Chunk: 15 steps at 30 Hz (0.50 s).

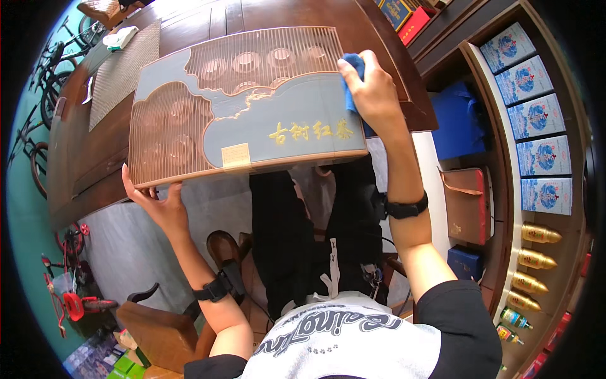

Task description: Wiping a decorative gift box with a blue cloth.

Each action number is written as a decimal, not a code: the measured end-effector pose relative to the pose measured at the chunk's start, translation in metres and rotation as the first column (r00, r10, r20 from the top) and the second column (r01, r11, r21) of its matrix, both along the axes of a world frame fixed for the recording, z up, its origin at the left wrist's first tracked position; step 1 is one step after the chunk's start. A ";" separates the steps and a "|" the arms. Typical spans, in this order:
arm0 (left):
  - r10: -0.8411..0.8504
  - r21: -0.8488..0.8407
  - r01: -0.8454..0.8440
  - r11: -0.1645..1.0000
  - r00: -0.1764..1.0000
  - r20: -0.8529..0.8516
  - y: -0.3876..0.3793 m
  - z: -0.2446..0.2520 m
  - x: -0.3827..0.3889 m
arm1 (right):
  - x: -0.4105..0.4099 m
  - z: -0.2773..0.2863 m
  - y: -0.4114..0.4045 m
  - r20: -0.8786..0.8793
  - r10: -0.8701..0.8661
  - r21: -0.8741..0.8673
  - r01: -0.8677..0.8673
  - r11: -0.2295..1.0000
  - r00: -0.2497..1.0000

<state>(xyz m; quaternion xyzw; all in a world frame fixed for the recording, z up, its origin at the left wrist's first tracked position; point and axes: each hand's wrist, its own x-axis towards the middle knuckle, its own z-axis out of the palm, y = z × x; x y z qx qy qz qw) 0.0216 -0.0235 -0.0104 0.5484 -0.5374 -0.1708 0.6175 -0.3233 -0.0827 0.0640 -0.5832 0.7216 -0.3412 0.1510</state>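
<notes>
A large flat gift box [279,113] is held tilted over the near edge of a dark wooden table [189,21]. Its lid has a grey-blue panel with gold writing and two ribbed clear windows, through which several round pieces show. A small paper label [235,155] sits across its front edge. My left hand [163,206] grips the near left corner, with the thumb at the front edge and the fingers partly hidden beneath. At the right end, my right hand [376,97] presses a folded blue cloth [350,100] against the box's side edge.
A woven mat [125,71] with a white cloth [120,38] lies on the table's left. To the right, shelves hold several blue-and-white boxes [542,116] and gold bullet-shaped containers [539,233]. A wooden chair [158,331] stands at lower left, bicycles [57,90] along the wall.
</notes>
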 end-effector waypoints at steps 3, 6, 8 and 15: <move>0.020 0.029 -0.021 0.999 0.999 0.037 0.000 0.005 -0.002 | -0.003 0.002 0.026 -0.001 0.009 0.038 -0.009 0.999 1.000; 0.042 0.024 -0.042 0.999 0.998 0.037 0.000 0.005 -0.004 | 0.005 0.008 0.060 0.016 0.036 0.059 -0.037 0.998 0.999; 0.017 0.026 -0.018 1.000 1.000 0.014 0.000 0.004 0.000 | 0.012 0.008 0.083 0.049 0.046 0.071 -0.050 0.996 0.998; 0.040 0.018 -0.041 0.999 0.998 0.053 -0.003 0.003 -0.002 | 0.014 0.002 0.143 0.262 0.110 0.143 -0.151 0.978 0.959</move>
